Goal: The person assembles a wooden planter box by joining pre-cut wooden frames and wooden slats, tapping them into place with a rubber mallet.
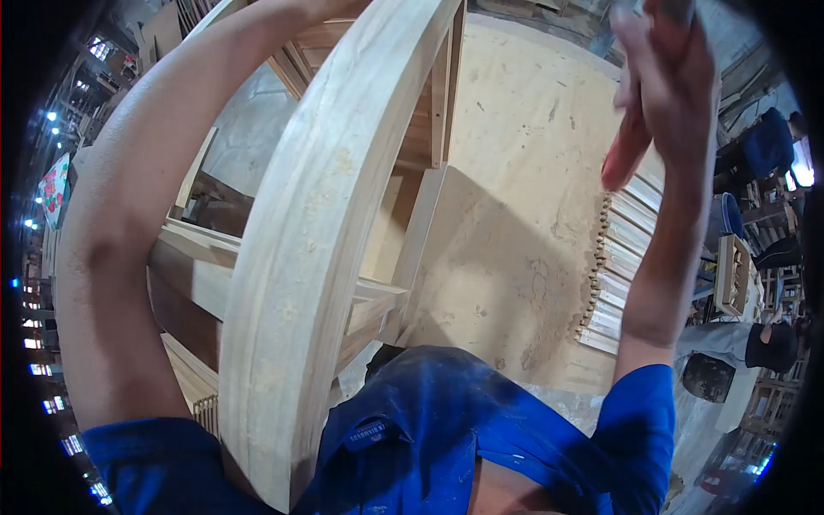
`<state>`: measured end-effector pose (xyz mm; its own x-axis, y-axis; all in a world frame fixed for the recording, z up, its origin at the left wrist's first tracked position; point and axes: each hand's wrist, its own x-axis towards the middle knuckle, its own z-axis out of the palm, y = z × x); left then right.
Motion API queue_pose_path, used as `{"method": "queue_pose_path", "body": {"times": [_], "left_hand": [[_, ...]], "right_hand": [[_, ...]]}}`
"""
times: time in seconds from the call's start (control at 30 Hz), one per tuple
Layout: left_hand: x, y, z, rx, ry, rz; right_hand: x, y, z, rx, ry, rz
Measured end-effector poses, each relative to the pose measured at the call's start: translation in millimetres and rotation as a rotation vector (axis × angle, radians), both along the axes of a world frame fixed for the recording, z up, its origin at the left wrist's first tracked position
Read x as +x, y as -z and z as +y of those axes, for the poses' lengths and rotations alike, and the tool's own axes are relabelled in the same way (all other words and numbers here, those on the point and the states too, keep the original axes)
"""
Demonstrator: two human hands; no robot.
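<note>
A long, curved pale wooden beam runs from the top edge down to my body, as part of a wooden frame. My left arm reaches along its left side, and my left hand is at the top edge, mostly cut off, its fingers hidden. On the right, my right hand is raised and blurred, closed around a reddish handle that points down. What is at the handle's upper end is too blurred to make out.
A light wooden board lies beside the frame. Slatted wooden pieces lie in a row at its right edge. Crosspieces of the frame stand under my left arm. At the far right are another person and stacked wood.
</note>
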<state>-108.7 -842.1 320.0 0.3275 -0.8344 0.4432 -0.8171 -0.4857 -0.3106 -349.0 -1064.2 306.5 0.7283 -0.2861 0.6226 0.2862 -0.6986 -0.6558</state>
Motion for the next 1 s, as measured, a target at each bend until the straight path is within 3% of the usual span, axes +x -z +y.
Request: {"method": "queue_pose_path", "body": {"times": [0.03,0.07,0.13,0.23,0.27,0.33,0.43,0.47,0.53,0.57,0.6,0.7,0.77,0.87,1.0], "left_hand": [[2,0,0,-0.007,-0.001,-0.008],[4,2,0,-0.064,0.042,0.004],[-24,-6,5,-0.031,0.073,0.093],[-18,-4,-2,-0.051,-0.009,0.126],[-11,-4,-2,0.049,-0.039,0.045],[-2,-1,0,0.024,-0.017,0.022],[6,6,-2,0.049,-0.024,0.004],[8,7,-2,0.004,0.002,0.007],[11,11,4,-0.067,0.014,0.006],[8,13,6,-0.091,0.006,0.009],[7,7,-1,0.080,-0.154,0.059],[-2,6,6,0.035,0.021,0.040],[-3,1,4,0.060,0.039,0.075],[-11,-22,10,0.127,0.051,0.158],[14,-97,72,0.135,0.045,0.385]], "right_hand": [[5,-14,22,-0.007,-0.001,-0.008],[9,-22,48,-0.311,0.101,0.035],[14,-44,51,-0.600,0.210,0.089],[30,-86,31,-0.739,-0.138,0.506],[20,-87,33,-0.846,-0.070,0.306],[24,-102,40,-0.820,0.066,0.155],[40,-97,45,-0.287,-0.125,0.001],[54,-97,54,-0.446,0.184,0.282],[45,-61,63,-0.690,0.376,0.372],[34,-48,61,-0.733,0.320,0.279],[22,-38,64,-0.779,0.265,0.188],[19,-66,58,-0.741,-0.113,0.444],[37,-55,53,-0.710,0.077,0.536],[41,-43,57,-0.693,0.080,0.533],[55,-28,49,-0.842,0.074,0.367]]}}
